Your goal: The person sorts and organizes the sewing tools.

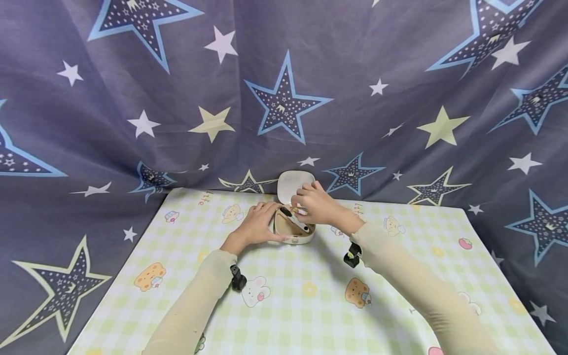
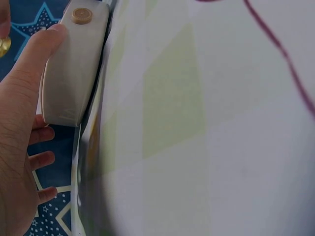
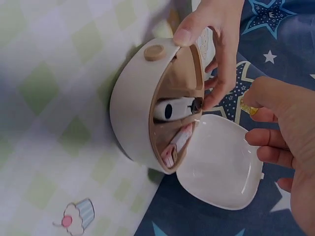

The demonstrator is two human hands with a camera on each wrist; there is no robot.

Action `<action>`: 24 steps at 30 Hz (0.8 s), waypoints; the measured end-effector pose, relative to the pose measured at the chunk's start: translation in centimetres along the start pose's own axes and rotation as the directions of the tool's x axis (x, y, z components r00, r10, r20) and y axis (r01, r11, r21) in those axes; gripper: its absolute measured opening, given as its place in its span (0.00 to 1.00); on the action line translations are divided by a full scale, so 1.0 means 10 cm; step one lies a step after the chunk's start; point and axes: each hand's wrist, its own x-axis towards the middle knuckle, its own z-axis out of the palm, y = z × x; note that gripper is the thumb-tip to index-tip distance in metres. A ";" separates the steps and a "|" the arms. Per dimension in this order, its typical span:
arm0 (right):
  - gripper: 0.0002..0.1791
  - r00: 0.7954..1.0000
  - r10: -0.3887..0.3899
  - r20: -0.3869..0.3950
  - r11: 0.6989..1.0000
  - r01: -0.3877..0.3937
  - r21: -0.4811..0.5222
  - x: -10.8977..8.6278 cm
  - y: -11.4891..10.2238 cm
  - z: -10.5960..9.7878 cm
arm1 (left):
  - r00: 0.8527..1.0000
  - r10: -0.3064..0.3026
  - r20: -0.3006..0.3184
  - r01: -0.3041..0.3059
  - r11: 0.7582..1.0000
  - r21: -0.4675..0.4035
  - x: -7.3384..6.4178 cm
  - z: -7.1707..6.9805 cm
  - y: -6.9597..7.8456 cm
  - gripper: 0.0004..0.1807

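A small white box [image 1: 300, 240] with a tan compartmented inside stands on the table, its white lid [image 3: 221, 162] swung back. My left hand [image 1: 257, 224] grips the box's left side, thumb at the front rim by the round tan button [image 3: 154, 52] and fingers round behind. In the box lies a white tool [image 3: 174, 108] with a black oval spot and a dark end. Beside it is a small pink-and-white piece [image 3: 177, 145]. Above the box my right hand [image 1: 317, 204] pinches a small shiny gold item [image 3: 247, 107], mostly hidden by the fingers.
The table has a green-and-white checked cloth [image 1: 284, 315] printed with cartoon animals. Right behind its far edge hangs a dark curtain [image 1: 355, 123] with stars. A black wrist camera [image 1: 352, 255] sits on the right wrist, another [image 1: 238, 278] on the left.
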 end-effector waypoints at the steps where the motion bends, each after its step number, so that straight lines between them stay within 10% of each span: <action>1: 0.06 1.000 -0.005 -0.004 1.000 0.005 -0.001 0.02 0.00 0.02 | 1.000 -0.001 0.000 0.001 1.000 0.001 0.00 0.00 0.00 0.60; 24: 0.10 0.995 0.023 0.094 0.998 -0.018 -0.056 0.18 -0.15 0.35 | 1.000 0.003 -0.001 -0.003 1.000 -0.006 -0.04 0.00 0.02 0.60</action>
